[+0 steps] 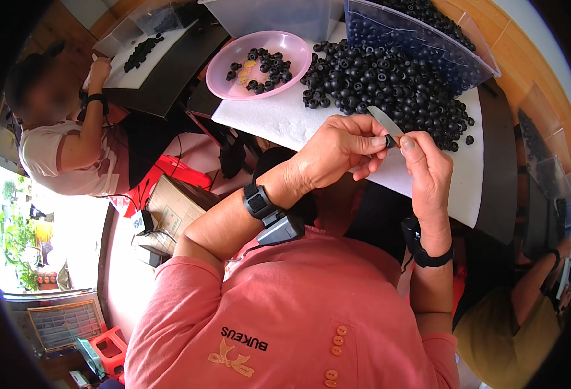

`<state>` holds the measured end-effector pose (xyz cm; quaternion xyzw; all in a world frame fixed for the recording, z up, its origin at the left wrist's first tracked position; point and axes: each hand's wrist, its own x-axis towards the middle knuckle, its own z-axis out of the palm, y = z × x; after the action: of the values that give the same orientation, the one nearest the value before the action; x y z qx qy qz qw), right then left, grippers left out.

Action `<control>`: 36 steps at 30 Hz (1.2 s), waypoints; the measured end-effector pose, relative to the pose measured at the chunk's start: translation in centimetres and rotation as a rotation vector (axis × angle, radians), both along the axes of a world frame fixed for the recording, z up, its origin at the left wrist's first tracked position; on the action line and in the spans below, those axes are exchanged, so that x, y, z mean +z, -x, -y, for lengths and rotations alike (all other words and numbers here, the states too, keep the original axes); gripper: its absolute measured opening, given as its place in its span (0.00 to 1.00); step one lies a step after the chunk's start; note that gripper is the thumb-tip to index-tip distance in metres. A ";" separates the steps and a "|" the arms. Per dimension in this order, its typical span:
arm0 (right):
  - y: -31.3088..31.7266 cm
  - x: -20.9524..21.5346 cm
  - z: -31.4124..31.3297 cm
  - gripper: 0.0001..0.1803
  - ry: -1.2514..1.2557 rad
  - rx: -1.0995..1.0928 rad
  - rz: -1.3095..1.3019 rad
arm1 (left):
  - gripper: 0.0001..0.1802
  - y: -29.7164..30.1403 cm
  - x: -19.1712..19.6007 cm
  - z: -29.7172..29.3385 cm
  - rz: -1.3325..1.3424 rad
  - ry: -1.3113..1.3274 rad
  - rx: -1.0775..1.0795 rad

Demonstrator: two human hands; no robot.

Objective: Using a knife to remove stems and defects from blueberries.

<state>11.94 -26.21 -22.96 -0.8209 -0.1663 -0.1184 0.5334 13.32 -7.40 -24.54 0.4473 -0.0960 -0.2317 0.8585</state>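
My left hand (344,146) pinches a small round black part (390,141) between thumb and fingers. In my right hand (430,170), close beside it, is a thin, flat grey blade (382,119) whose tip points up and to the left; its handle is hidden by my fingers. The blade lies against or right next to the black part; I cannot tell whether it touches. Just beyond my hands, a heap of similar black parts (369,81) spreads over a white foam sheet (266,123). A pink bowl (215,71) at the sheet's left holds several of these parts.
A clear plastic bin (421,48) full of black parts stands behind the heap, with another translucent bin (266,16) to its left. One person (71,142) works at a dark table on the left; another person (519,330) sits at lower right. A cardboard box (172,211) stands at left.
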 end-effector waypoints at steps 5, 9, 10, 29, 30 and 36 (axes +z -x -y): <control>0.1 0.0 0.0 0.15 0.010 -0.002 -0.002 | 0.07 0.0 0.0 0.0 0.004 -0.009 -0.001; 0.1 0.0 -0.1 0.15 0.010 -0.003 0.018 | 0.07 0.1 0.1 0.1 0.000 -0.013 0.005; 0.1 0.0 -0.2 0.15 0.010 -0.002 0.018 | 0.06 0.1 0.0 0.1 0.000 -0.012 0.005; -0.3 -0.8 2.0 0.17 -0.341 -0.122 -0.056 | 0.08 0.3 0.1 -0.1 -0.051 0.034 0.048; -0.2 -0.8 1.8 0.17 -0.342 -0.122 -0.054 | 0.08 0.2 0.1 -0.1 -0.048 0.033 0.047; 1.0 -0.9 0.0 0.05 -0.391 0.101 0.068 | 0.10 -0.2 -0.4 1.2 -0.056 0.011 0.016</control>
<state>10.95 -26.22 -23.81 -0.6880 -0.1989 -0.1490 0.6818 13.49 -8.58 -24.95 0.4365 -0.0697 -0.2366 0.8652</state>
